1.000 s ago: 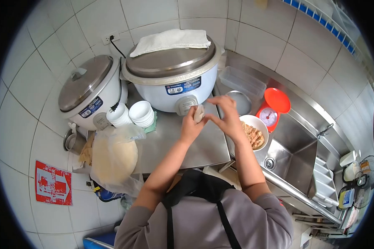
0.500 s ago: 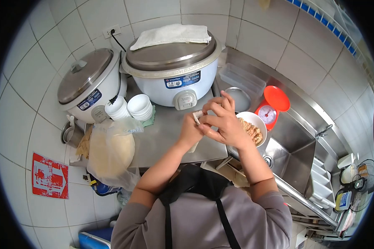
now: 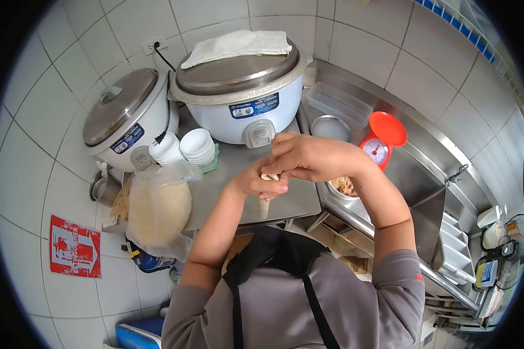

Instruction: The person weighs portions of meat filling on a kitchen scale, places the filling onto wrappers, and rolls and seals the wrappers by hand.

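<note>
A pale roll (image 3: 263,209) is gripped in the curled left hand (image 3: 256,185), with its upper end exposed above the fist and its lower end hanging beneath it. The right hand (image 3: 308,158) is arched over the left, its fingertips brought to that upper end; whether the roll is pinched by them cannot be told.

Just to the right of the hands, a white bowl (image 3: 337,193) is partly covered by the right forearm, and a crumbly, light-brown filling (image 3: 345,184) can be seen in it. Beyond the right hand are set a round grey dish (image 3: 330,128), a clear rectangular container (image 3: 339,103) and a red scale (image 3: 388,129). Left of the hands, two stacks of white cups (image 3: 198,146) are nested, and nearer the left forearm a round pale mass (image 3: 164,212) is enclosed in a translucent bag (image 3: 135,186). Ahead of the hands, the contents of the large rice cooker (image 3: 215,119) and the smaller rice cooker (image 3: 121,121) are hidden under lids.

Half a second earlier, the right fingers were raised and more of the bowl was exposed; now the right wrist is bent, the elbow has been swung outward, and the roll has been kept in the left hand.
</note>
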The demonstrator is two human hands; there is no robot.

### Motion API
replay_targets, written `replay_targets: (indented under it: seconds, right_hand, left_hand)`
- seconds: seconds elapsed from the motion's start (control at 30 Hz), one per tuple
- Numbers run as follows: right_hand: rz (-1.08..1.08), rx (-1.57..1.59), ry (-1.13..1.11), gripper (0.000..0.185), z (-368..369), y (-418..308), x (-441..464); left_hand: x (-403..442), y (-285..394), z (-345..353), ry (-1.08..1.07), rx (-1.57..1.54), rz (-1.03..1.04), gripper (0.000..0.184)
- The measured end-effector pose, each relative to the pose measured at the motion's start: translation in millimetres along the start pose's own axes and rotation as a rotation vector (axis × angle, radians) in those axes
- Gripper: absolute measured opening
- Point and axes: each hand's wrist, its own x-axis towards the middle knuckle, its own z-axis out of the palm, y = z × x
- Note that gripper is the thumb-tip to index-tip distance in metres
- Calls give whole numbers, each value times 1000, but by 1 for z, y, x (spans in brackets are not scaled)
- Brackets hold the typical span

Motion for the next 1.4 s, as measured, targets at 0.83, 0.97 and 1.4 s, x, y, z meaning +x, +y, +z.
replay_targets:
  seconds: [0.83,0.97,1.4]
  right_hand:
    - [319,-756,-250,20,23,12,50]
    - [391,-471,-56,20,3,29,38]
    - [680,563,31,32,75,103,-40]
  left_hand:
    - [12,-5,-6,281,236,-66,10]
    - [10,1,-17,342,155,30,14]
    - [-8,11,-66,622,-403,709,46]
